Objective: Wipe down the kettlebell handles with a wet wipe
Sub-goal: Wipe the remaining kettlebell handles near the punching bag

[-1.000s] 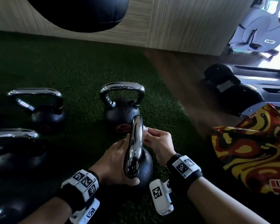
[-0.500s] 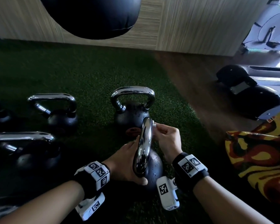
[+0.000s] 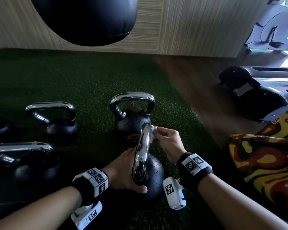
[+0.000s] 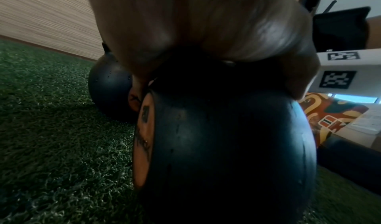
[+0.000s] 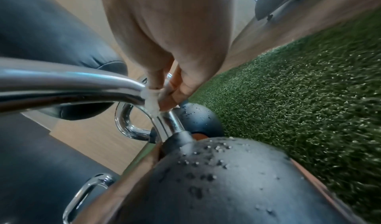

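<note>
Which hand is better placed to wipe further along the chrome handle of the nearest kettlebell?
The right hand. It already pinches the wet wipe against the chrome handle at its far bend. The left hand rests on the kettlebell, probably steadying it, and holds no wipe.

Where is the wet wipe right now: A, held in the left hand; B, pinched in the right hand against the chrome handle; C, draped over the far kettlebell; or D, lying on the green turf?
B: the right hand pinches the wipe against the chrome handle.
</note>
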Tool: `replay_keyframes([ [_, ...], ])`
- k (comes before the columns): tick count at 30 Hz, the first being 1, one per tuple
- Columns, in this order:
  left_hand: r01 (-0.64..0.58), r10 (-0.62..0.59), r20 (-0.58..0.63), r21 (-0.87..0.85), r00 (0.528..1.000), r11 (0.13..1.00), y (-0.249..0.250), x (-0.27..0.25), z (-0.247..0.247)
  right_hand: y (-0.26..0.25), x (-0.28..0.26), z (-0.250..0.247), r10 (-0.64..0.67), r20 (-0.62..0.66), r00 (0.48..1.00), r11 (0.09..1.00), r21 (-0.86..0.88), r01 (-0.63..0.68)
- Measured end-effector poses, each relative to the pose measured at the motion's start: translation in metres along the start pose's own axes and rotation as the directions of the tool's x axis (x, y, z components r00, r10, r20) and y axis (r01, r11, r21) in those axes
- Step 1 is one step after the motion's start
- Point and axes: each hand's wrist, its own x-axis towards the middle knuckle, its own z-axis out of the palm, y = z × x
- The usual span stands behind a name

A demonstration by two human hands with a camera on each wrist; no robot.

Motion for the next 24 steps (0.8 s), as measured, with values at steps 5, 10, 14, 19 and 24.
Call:
replay_keyframes([
  [5, 0.052, -0.051, 0.09, -0.015, 0.995, 0.999, -0.001, 0.0, -0.007, -0.025, -0.014, 0.001, -0.161, -0.013, 0.987, 0.987, -0.021, 0.16],
  [10, 0.086, -0.08, 0.062, -0.1, 0.995, 0.991, -0.002, 0.0, -0.011, -0.048, -0.051, -0.004, -0.359, 0.158, 0.92, 0.892, -0.233, 0.388],
  [14, 0.109, -0.105, 0.058, -0.068, 0.993, 0.992, -0.012, 0.004, -0.009, -0.056, -0.046, 0.0, -0.337, 0.152, 0.929, 0.894, -0.258, 0.366],
  [19, 0.089, -0.084, 0.049, -0.113, 0.995, 0.99, -0.022, 0.012, -0.004, -0.054, -0.075, -0.001, -0.285, 0.163, 0.945, 0.933, -0.179, 0.312],
  [24, 0.047, -0.043, 0.041, -0.115, 0.998, 0.992, -0.016, 0.008, -0.009, -0.046, -0.087, 0.001, -0.167, 0.178, 0.97, 0.982, -0.055, 0.179],
])
